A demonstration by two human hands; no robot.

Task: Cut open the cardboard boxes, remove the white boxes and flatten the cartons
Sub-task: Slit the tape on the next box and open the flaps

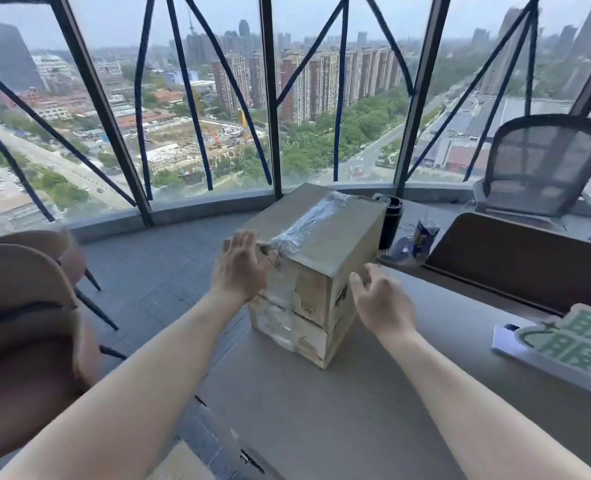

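a taped cardboard box (316, 268) stands on the far left part of a grey table (339, 403), before tall windows (197, 98) over a city. the left hand (240, 268) rests spread, straight fingers on the box's near left top edge. the right hand (380, 299) hovers loosely curled just beside its right face, gripping nothing. a mesh office chair (543, 168) stands far right, a brown chair (27, 323) near left.

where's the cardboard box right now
In the head view, the cardboard box stands at the table's far left corner, taped shut, between the left hand and right hand.
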